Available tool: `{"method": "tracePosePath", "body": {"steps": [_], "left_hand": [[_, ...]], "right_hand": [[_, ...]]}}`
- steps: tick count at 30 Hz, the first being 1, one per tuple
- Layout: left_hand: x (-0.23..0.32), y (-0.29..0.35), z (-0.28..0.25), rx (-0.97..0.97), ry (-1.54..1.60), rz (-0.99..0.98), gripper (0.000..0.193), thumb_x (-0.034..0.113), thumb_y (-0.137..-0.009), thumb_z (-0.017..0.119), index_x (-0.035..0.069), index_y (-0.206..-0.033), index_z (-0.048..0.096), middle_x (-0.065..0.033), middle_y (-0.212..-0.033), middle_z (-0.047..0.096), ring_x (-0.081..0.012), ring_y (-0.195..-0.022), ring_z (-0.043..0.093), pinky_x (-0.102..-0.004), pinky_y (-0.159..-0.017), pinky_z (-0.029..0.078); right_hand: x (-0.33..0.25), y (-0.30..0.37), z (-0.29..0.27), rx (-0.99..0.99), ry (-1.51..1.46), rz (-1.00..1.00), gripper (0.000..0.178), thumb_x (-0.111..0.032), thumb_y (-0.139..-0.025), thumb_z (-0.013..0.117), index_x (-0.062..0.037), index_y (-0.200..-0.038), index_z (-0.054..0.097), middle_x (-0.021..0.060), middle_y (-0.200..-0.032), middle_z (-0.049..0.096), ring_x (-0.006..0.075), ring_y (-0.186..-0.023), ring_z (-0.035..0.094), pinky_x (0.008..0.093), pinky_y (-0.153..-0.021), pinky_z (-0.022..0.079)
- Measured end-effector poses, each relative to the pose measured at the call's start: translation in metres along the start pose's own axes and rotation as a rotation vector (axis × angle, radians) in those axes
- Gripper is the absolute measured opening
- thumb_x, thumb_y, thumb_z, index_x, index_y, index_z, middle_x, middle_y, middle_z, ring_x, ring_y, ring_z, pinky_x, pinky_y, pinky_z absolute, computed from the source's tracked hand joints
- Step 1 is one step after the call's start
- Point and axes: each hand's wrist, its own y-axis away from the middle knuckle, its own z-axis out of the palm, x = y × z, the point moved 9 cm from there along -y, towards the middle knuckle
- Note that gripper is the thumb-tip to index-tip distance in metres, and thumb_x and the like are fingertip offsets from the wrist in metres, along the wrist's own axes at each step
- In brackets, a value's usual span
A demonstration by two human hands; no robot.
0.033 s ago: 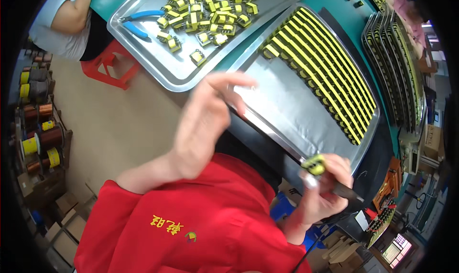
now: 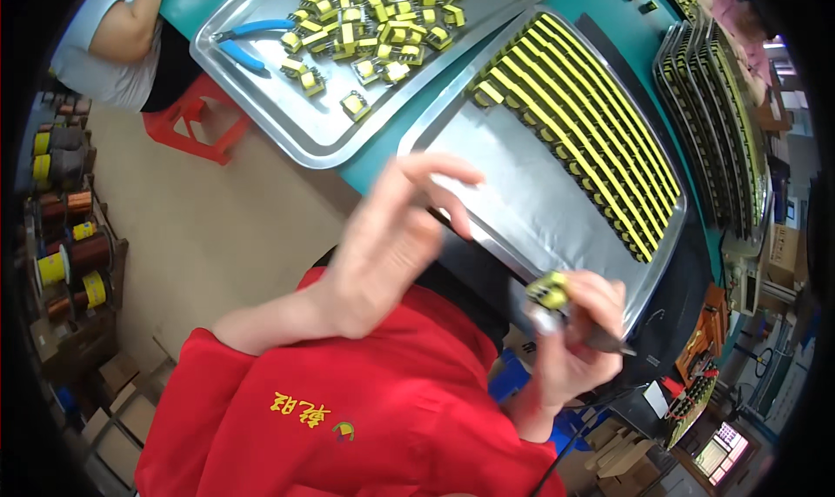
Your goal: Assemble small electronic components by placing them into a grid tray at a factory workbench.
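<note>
My right hand (image 2: 578,336) is closed round a small yellow-and-black transformer (image 2: 548,293), held between thumb and fingers over the near edge of a metal tray (image 2: 531,193). A dark pen-shaped tool (image 2: 602,340) with a thin tip also sits in that hand, pointing right; its kind is not clear. My left hand (image 2: 391,240) is raised by the tray's left corner, thumb and forefinger apart and slightly blurred, with nothing visible between them. Tight rows of transformers (image 2: 583,132) fill the tray's far side, with one short piece (image 2: 489,93) at the near left end.
Another metal tray (image 2: 261,119) holds a loose heap of transformers (image 2: 374,19) and blue-handled pliers (image 2: 243,45). Stacked loaded trays (image 2: 709,123) stand at the right of the green table (image 2: 383,153). Two other people sit nearby, one by a red stool (image 2: 196,123). Wire spools (image 2: 65,262) line the left.
My left hand has shifted right and slightly down. My right hand, with the transformer and tool, has moved a little left and up. The trays stay in place apart from a slight view shift.
</note>
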Motion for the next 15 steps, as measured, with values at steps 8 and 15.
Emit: {"method": "tracePosePath", "body": {"steps": [8, 15], "left_hand": [[-0.023, 0.000, 0.025, -0.166, 0.501, -0.365, 0.062, 0.003, -0.092, 0.061, 0.003, -0.145, 0.030, -0.0056, -0.111, 0.052, -0.0106, -0.100, 0.049, -0.0259, -0.090, 0.042], [-0.035, 0.001, 0.014, -0.038, 0.481, -0.358, 0.066, 0.001, -0.089, 0.062, 0.004, -0.146, 0.030, -0.0071, -0.122, 0.049, -0.0130, -0.110, 0.052, -0.0258, -0.092, 0.043]], "right_hand": [[-0.016, -0.026, 0.034, -0.136, 0.166, -0.106, 0.047, 0.014, -0.063, 0.061, 0.0004, -0.107, 0.063, 0.0078, -0.092, 0.067, 0.0150, -0.074, 0.050, 0.0234, -0.057, 0.035], [0.012, -0.042, 0.046, -0.266, 0.179, 0.134, 0.038, 0.010, -0.065, 0.067, -0.0020, -0.101, 0.068, 0.0085, -0.084, 0.065, 0.0200, -0.068, 0.057, 0.0292, -0.059, 0.044]]}}
